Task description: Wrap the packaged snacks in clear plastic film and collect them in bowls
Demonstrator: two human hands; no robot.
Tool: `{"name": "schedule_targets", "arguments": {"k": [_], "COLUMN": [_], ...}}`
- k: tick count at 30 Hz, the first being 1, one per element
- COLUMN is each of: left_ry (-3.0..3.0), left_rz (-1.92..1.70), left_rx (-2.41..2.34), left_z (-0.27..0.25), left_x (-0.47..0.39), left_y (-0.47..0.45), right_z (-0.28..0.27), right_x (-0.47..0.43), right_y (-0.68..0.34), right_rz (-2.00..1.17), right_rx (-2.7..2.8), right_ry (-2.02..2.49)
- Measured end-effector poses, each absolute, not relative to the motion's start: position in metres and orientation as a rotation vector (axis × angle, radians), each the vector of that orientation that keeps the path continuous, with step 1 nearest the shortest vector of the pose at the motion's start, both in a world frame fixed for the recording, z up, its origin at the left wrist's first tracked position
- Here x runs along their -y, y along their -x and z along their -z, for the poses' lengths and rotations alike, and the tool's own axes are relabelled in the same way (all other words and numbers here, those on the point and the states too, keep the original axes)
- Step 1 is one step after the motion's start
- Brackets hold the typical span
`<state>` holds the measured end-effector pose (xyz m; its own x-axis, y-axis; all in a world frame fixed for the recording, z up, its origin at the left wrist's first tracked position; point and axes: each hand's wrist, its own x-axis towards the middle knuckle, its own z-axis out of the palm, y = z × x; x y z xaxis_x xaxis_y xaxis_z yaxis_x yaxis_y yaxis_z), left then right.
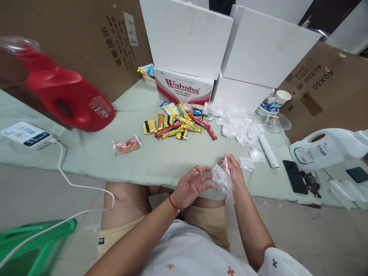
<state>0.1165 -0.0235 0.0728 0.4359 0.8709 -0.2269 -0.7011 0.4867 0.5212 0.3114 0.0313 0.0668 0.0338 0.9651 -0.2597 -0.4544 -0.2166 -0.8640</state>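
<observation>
A crumpled clear plastic bag (222, 180) hangs from my right hand (236, 172), whose fingers pinch its upper edge above the front of the table. My left hand (191, 186) is beside it with the fingers spread, the tips close to the plastic; whether they touch it I cannot tell. Beyond my right hand lies a heap of clear plastic wrappers (235, 122), a few of them nearer. A pile of packaged snacks (181, 122) in yellow, red and blue sits mid-table. Off to the left, a clear packet with pinkish contents (128, 146) lies alone.
Left stand a red jug (66, 88) and a white device (28, 135) with a cable. White boxes (186, 36) and a Wahaha carton (184, 87) line the back. To the right are a white roll (268, 150), a phone (294, 176), keys (311, 183) and a white jug (327, 149).
</observation>
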Motion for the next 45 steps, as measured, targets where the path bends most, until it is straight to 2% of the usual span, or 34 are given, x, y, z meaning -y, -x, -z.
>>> {"name": "schedule_targets", "arguments": {"k": [4,12,17,23,28,31,35,41,45], "left_ry": [-0.243,-0.659,-0.503,-0.708,-0.661,-0.542,-0.609,-0.915,-1.008], "left_rz": [-0.946,-0.959,-0.968,-0.882,-1.029,-1.027,-0.847,-0.566,-0.794], "left_rx": [-0.582,-0.817,-0.849,-0.924,-0.828,-0.718,-0.653,-0.701,-0.857], "left_z": [-0.064,-0.065,-0.068,-0.075,-0.084,-0.083,-0.076,-0.068,-0.072], "left_x": [0.024,0.023,0.015,-0.005,-0.013,-0.009,-0.003,0.001,0.003], "left_y": [-0.129,-0.133,-0.115,-0.072,-0.055,-0.056,-0.06,-0.052,-0.061], "right_z": [-0.064,-0.051,-0.054,-0.067,-0.074,-0.077,-0.074,-0.066,-0.067], "right_x": [-0.033,-0.034,-0.039,-0.043,-0.041,-0.037,-0.035,-0.04,-0.04], "right_y": [-0.3,-0.303,-0.336,-0.39,-0.394,-0.381,-0.365,-0.365,-0.365], "right_rz": [-1.438,-1.189,-1.115,-1.181,-1.216,-1.375,-1.555,-1.401,-1.357], "right_rx": [0.716,0.754,0.745,0.858,0.844,0.719,0.649,0.635,0.618], "right_ry": [1.17,1.373,1.371,1.372,1.261,1.08,1.037,1.16,1.176]}}
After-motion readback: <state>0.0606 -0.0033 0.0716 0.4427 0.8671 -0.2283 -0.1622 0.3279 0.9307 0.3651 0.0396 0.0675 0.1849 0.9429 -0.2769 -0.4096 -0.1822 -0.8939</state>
